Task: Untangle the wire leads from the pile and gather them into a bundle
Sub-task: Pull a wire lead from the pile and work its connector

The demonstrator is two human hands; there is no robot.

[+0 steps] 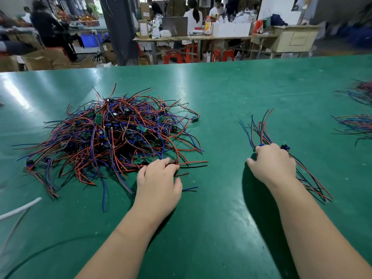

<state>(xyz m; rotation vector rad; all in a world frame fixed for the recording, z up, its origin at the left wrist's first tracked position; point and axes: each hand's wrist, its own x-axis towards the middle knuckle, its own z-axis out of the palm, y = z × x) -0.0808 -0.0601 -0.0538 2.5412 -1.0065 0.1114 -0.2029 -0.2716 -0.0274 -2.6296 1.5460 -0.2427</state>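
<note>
- Green table (221, 93) fills the view, wide and glossy.
- On its left sits the pile (112, 135), a tangled mound of red, blue and black wire leads with small green boards in it.
- Well apart to the right, the bundle (259, 129) fans out above and below a fist.
- Right hand (273, 164) is clenched round that bundle's middle.
- Left hand (159, 182) lies on the pile's near edge, fingers curled over the leads; a grip can't be made out.

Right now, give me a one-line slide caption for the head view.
Right hand grips a small wire bundle while left hand touches the tangled pile on a green table.
</note>
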